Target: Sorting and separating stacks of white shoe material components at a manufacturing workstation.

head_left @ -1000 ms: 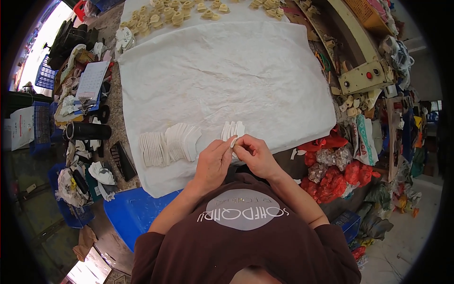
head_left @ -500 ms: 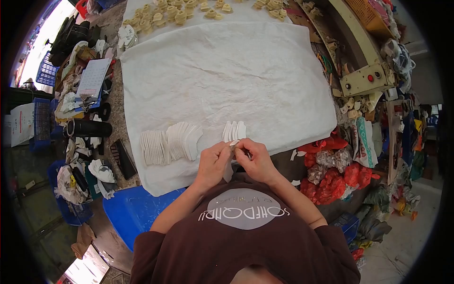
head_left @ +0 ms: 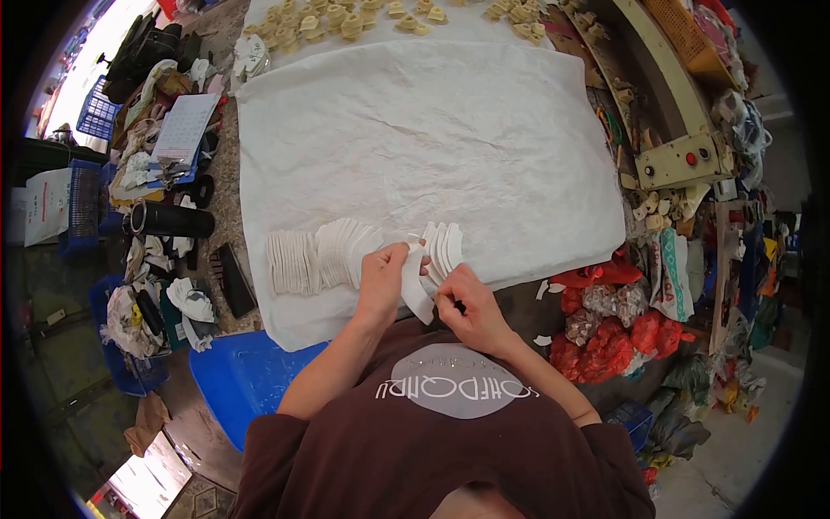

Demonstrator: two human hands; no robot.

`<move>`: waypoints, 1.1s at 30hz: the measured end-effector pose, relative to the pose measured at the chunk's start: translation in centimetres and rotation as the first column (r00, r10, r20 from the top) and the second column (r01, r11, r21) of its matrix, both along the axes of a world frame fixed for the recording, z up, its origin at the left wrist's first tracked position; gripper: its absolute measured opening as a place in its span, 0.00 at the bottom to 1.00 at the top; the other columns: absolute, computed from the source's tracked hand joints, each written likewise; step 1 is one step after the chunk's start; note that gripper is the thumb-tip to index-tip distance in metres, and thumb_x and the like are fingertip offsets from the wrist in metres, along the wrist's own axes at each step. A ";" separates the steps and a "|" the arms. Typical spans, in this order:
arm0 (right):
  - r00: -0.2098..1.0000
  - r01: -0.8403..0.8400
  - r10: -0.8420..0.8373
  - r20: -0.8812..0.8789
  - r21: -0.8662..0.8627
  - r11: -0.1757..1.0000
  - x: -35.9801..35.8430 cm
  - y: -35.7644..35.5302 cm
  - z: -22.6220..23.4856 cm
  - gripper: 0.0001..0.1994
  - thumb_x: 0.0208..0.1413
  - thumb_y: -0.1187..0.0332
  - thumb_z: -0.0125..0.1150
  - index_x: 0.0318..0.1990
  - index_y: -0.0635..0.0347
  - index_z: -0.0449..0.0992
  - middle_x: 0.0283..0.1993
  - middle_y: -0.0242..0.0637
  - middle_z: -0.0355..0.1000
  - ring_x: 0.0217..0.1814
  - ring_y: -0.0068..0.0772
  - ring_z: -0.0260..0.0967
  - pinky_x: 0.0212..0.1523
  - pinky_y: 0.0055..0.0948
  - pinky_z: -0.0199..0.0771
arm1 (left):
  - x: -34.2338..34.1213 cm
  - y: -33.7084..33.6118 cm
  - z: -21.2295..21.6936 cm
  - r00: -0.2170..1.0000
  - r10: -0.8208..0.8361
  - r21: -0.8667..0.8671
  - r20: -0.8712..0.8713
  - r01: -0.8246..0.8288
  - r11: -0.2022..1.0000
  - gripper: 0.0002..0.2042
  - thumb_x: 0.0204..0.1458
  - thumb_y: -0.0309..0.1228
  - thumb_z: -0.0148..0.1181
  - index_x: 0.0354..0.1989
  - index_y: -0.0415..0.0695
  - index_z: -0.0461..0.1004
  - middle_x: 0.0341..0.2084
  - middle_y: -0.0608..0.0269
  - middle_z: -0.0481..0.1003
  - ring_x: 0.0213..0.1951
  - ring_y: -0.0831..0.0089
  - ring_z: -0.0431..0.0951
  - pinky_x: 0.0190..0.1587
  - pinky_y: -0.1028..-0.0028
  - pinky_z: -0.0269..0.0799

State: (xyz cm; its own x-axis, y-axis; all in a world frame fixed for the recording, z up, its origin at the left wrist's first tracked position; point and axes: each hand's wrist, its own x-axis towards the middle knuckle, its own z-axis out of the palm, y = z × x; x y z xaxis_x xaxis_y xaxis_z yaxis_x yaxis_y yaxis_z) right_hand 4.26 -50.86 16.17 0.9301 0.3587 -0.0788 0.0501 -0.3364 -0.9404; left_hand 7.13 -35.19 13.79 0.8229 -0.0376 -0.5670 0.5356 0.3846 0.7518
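Observation:
My left hand [head_left: 383, 278] and my right hand [head_left: 467, 304] together hold a curved white flat piece [head_left: 415, 287] at the near edge of a white cloth [head_left: 432, 130]. The right hand also seems to pinch a small dark tool. Just beyond the hands a few similar white pieces [head_left: 443, 246] stand fanned on the cloth. To the left lies a long fanned row of white pieces [head_left: 316, 258], touching my left hand's side.
Tan moulded parts [head_left: 346, 19] lie across the table's far edge. A black cylinder [head_left: 171, 221] and cluttered rags sit at left. A cream control box with buttons [head_left: 687, 162] is at right, red bags [head_left: 609, 333] below it. A blue bin [head_left: 242, 381] stands near my left arm.
The hands have pulled slightly toward my body, and the white piece now hangs lower between them, away from the fanned pieces on the cloth.

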 end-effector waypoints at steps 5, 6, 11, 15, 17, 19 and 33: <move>0.949 0.143 -0.151 0.276 0.049 0.988 1.8 0.4 -0.1 0.13 0.41 0.77 0.62 0.37 0.59 0.71 0.44 0.39 0.61 0.46 0.41 0.55 0.46 0.33 0.59 | -0.5 0.4 -0.5 0.990 -0.135 -0.007 0.052 0.135 0.991 0.13 0.56 0.30 0.46 0.33 0.34 0.75 0.24 0.61 0.75 0.26 0.79 0.72 0.30 0.78 0.67; 0.932 0.140 -0.113 0.344 -0.056 0.989 2.1 0.4 -0.1 0.15 0.39 0.77 0.62 0.39 0.58 0.71 0.45 0.39 0.61 0.46 0.42 0.55 0.46 0.34 0.59 | -0.7 0.3 -0.5 0.978 -0.195 0.013 0.079 0.195 0.981 0.13 0.56 0.30 0.46 0.32 0.34 0.75 0.24 0.61 0.74 0.26 0.80 0.71 0.29 0.79 0.67; 0.885 0.073 0.073 0.459 -0.294 0.953 2.5 0.4 -0.8 0.08 0.38 0.77 0.59 0.30 0.58 0.71 0.47 0.41 0.60 0.50 0.44 0.53 0.48 0.39 0.56 | -0.9 0.0 -1.1 0.969 -0.232 0.037 0.086 0.229 0.973 0.12 0.56 0.30 0.47 0.28 0.36 0.74 0.23 0.66 0.73 0.24 0.83 0.69 0.27 0.80 0.65; 0.846 -0.070 0.179 0.503 -0.228 0.971 1.3 1.0 0.2 0.08 0.36 0.79 0.58 0.26 0.60 0.69 0.40 0.37 0.64 0.46 0.41 0.58 0.49 0.37 0.55 | -0.5 0.7 -4.0 0.988 -0.099 0.079 0.116 0.090 0.993 0.11 0.55 0.30 0.48 0.26 0.37 0.74 0.22 0.70 0.71 0.23 0.84 0.68 0.26 0.80 0.65; 0.872 -0.109 0.154 0.465 -0.122 0.986 1.0 0.7 -0.1 0.08 0.35 0.81 0.56 0.27 0.60 0.68 0.35 0.34 0.66 0.42 0.37 0.62 0.49 0.36 0.54 | -0.1 0.8 -4.5 0.996 -0.050 0.064 0.070 0.046 0.997 0.11 0.55 0.29 0.48 0.26 0.38 0.74 0.21 0.71 0.71 0.23 0.84 0.68 0.26 0.80 0.65; 0.879 -0.179 0.269 0.393 -0.250 0.951 0.7 -1.1 0.2 0.09 0.35 0.82 0.54 0.26 0.59 0.67 0.32 0.33 0.65 0.38 0.34 0.63 0.48 0.35 0.54 | 0.6 0.7 -4.3 1.000 -0.002 0.051 0.023 0.001 0.999 0.10 0.54 0.29 0.48 0.26 0.39 0.74 0.21 0.72 0.70 0.23 0.84 0.68 0.26 0.80 0.66; 0.991 -0.120 0.042 -0.127 -0.704 0.700 -6.7 -13.8 -9.9 0.17 0.47 0.64 0.59 0.44 0.59 0.71 0.36 0.39 0.70 0.51 0.44 0.61 0.49 0.43 0.60 | 1.9 -0.9 -5.4 0.994 -0.056 0.204 0.098 0.035 0.978 0.14 0.56 0.30 0.46 0.19 0.40 0.68 0.16 0.73 0.65 0.19 0.85 0.64 0.21 0.80 0.62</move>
